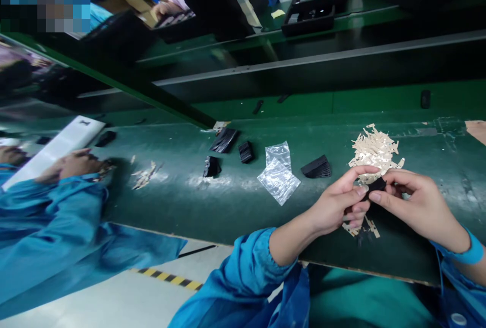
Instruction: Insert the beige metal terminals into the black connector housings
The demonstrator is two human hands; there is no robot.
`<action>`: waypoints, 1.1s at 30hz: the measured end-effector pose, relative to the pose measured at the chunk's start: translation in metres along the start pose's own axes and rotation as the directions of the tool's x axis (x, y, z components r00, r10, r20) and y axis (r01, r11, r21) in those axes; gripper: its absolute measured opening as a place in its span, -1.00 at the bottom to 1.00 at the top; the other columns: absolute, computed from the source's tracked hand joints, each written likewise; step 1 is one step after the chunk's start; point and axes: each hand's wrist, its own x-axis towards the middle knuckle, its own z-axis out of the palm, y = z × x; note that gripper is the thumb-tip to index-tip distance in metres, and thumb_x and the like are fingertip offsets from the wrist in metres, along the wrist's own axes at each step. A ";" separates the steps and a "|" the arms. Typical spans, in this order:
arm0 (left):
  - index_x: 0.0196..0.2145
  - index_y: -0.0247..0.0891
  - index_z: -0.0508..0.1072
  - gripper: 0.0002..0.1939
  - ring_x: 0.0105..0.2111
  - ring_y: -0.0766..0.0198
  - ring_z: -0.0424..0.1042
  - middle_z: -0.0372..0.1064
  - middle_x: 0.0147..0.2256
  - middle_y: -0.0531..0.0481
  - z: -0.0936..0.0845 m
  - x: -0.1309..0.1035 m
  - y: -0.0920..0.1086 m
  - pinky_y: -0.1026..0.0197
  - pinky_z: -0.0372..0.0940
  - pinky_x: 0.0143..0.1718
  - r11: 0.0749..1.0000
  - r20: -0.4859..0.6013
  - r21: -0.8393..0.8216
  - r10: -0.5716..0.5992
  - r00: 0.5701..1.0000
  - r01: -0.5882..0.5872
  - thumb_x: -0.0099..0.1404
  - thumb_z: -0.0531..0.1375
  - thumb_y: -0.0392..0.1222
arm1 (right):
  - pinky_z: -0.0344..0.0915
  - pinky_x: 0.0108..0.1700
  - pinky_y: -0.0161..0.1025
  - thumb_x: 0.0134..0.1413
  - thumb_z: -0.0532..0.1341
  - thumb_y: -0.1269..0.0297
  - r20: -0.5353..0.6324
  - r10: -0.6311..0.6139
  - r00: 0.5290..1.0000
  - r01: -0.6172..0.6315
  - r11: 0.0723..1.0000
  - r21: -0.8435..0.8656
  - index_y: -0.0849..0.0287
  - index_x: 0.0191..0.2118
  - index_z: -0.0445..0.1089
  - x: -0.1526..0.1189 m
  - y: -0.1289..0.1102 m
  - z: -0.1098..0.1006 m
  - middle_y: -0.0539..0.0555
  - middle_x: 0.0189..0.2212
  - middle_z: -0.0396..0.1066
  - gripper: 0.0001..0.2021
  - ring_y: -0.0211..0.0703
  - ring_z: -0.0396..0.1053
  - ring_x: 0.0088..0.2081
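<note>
A small black plastic piece [377, 185] is pinched between my two hands over the green workbench. My left hand [343, 197] closes on its left end, with the thumb on top. On the other end, the thumb and fingers of my right hand [419, 194] are pressed together. Just behind lies a heap of small flat beige pieces [374, 148]. A few more beige pieces [373, 227] and some small black bits [363, 238] rest below my hands, near the bench edge. Left of my hands is a fanned stack of black parts [317, 166]. My fingers partly hide the black piece.
Clear plastic bags [279, 173] lie mid-bench. Rows of black parts [224, 140] and smaller black blocks [246, 152] sit left of them. A co-worker's hands [78, 163] are at the far left by a white panel [56, 148]. A green post [152, 92] slants across behind.
</note>
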 end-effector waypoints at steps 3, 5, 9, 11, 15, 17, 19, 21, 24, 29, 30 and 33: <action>0.27 -0.10 0.20 -0.45 -0.69 0.51 -0.09 0.12 -0.56 0.29 -0.003 0.001 0.002 0.44 0.06 -0.61 0.999 0.002 -0.032 0.013 1.000 -0.013 0.44 0.28 -0.03 | 0.18 -0.49 -0.28 0.14 0.43 0.01 0.004 0.019 1.000 -0.019 1.000 -0.006 0.10 -0.33 0.53 0.003 -0.001 -0.006 -0.04 -0.51 0.34 -0.74 -0.25 0.23 -0.50; 0.26 -0.10 0.20 -0.45 -0.69 0.50 -0.08 0.12 -0.56 0.28 -0.004 0.001 0.004 0.43 0.06 -0.61 0.999 0.005 -0.044 0.024 1.000 -0.024 0.42 0.30 -0.03 | 0.23 -0.48 -0.29 0.06 0.48 0.03 -0.056 0.001 0.998 -0.001 1.000 0.006 0.08 -0.26 0.57 0.003 -0.003 -0.011 -0.02 -0.45 0.38 -0.74 -0.22 0.28 -0.46; 0.27 -0.10 0.19 -0.41 -0.68 0.48 -0.04 0.11 -0.57 0.28 -0.005 0.000 0.006 0.42 0.06 -0.59 0.999 0.020 -0.031 0.016 1.000 -0.015 0.41 0.31 0.00 | 0.31 -0.43 -0.32 0.13 0.46 0.08 -0.123 -0.027 0.992 0.041 0.994 0.105 0.05 -0.24 0.56 0.002 -0.005 -0.013 0.01 -0.37 0.41 -0.80 -0.21 0.35 -0.40; 0.29 -0.10 0.18 -0.39 -0.67 0.48 -0.03 0.12 -0.56 0.27 -0.005 -0.001 0.005 0.42 0.06 -0.59 1.000 0.028 -0.014 -0.003 1.000 0.003 0.41 0.31 0.02 | 0.31 -0.41 -0.32 0.20 0.41 0.09 -0.117 -0.021 0.993 0.039 0.987 0.154 0.04 -0.25 0.54 0.002 -0.006 -0.012 0.00 -0.39 0.40 -0.83 -0.22 0.35 -0.40; 0.28 -0.09 0.17 -0.41 -0.67 0.48 -0.03 0.11 -0.56 0.28 -0.004 -0.001 0.004 0.42 0.05 -0.60 1.000 0.045 0.008 -0.025 0.999 0.024 0.42 0.29 0.03 | 0.30 -0.39 -0.32 0.24 0.39 0.07 -0.065 0.010 0.998 0.002 0.983 0.182 0.05 -0.31 0.52 0.002 -0.009 -0.012 -0.01 -0.44 0.37 -0.80 -0.21 0.32 -0.41; 0.28 -0.09 0.17 -0.40 -0.67 0.48 -0.02 0.11 -0.56 0.28 -0.004 -0.001 0.004 0.42 0.06 -0.59 1.000 0.043 0.022 -0.024 0.999 0.023 0.42 0.30 0.04 | 0.31 -0.38 -0.30 0.24 0.39 0.06 -0.062 0.014 0.998 -0.003 0.983 0.185 0.06 -0.34 0.51 0.002 -0.011 -0.014 0.00 -0.43 0.38 -0.78 -0.20 0.32 -0.40; 0.28 -0.10 0.17 -0.39 -0.66 0.47 -0.01 0.10 -0.56 0.28 -0.004 0.000 0.004 0.41 0.06 -0.59 0.999 0.027 0.040 -0.012 1.000 0.011 0.42 0.30 0.05 | 0.31 -0.37 -0.29 0.24 0.39 0.04 -0.085 0.013 0.996 0.003 0.982 0.190 0.07 -0.35 0.49 0.002 -0.011 -0.017 0.01 -0.42 0.39 -0.76 -0.19 0.31 -0.40; 0.28 -0.11 0.17 -0.41 -0.65 0.47 0.00 0.10 -0.56 0.28 -0.004 0.000 0.003 0.41 0.07 -0.58 0.999 0.015 0.051 0.008 1.000 -0.009 0.43 0.29 0.04 | 0.31 -0.38 -0.29 0.24 0.38 0.03 -0.111 0.011 0.994 0.010 0.982 0.190 0.07 -0.34 0.48 0.001 -0.010 -0.020 0.02 -0.42 0.38 -0.75 -0.19 0.30 -0.40; 0.25 -0.13 0.17 -0.44 -0.65 0.48 0.01 0.10 -0.56 0.28 -0.004 -0.001 0.003 0.42 0.07 -0.58 0.998 0.018 0.062 0.026 1.000 -0.027 0.44 0.28 0.03 | 0.32 -0.38 -0.29 0.24 0.38 0.01 -0.105 0.004 0.994 0.014 0.985 0.171 0.07 -0.31 0.50 0.001 -0.010 -0.020 0.03 -0.40 0.40 -0.75 -0.18 0.33 -0.39; 0.25 -0.15 0.18 -0.45 -0.65 0.47 0.03 0.12 -0.57 0.28 -0.002 -0.001 0.002 0.42 0.10 -0.58 0.996 0.022 0.083 0.037 0.999 -0.039 0.44 0.28 0.02 | 0.33 -0.38 -0.30 0.26 0.37 0.04 -0.010 -0.017 1.000 0.019 0.990 0.142 0.06 -0.29 0.51 0.002 -0.013 -0.017 0.01 -0.42 0.42 -0.78 -0.19 0.36 -0.40; 0.25 -0.15 0.18 -0.45 -0.65 0.47 0.03 0.12 -0.57 0.28 -0.002 -0.001 0.002 0.42 0.10 -0.57 0.995 0.021 0.088 0.038 0.999 -0.040 0.45 0.27 0.02 | 0.32 -0.39 -0.31 0.27 0.36 0.05 -0.016 -0.024 1.000 0.026 0.990 0.140 0.06 -0.32 0.50 0.002 -0.013 -0.018 0.01 -0.43 0.41 -0.77 -0.20 0.35 -0.41; 0.25 -0.16 0.18 -0.46 -0.65 0.47 0.03 0.13 -0.56 0.28 -0.002 0.000 0.001 0.42 0.10 -0.57 0.993 -0.006 0.098 0.069 0.998 -0.068 0.45 0.26 0.03 | 0.32 -0.39 -0.31 0.27 0.37 0.06 -0.070 -0.069 0.995 0.078 0.987 0.137 0.06 -0.35 0.49 0.000 -0.014 -0.020 0.01 -0.42 0.40 -0.77 -0.20 0.35 -0.41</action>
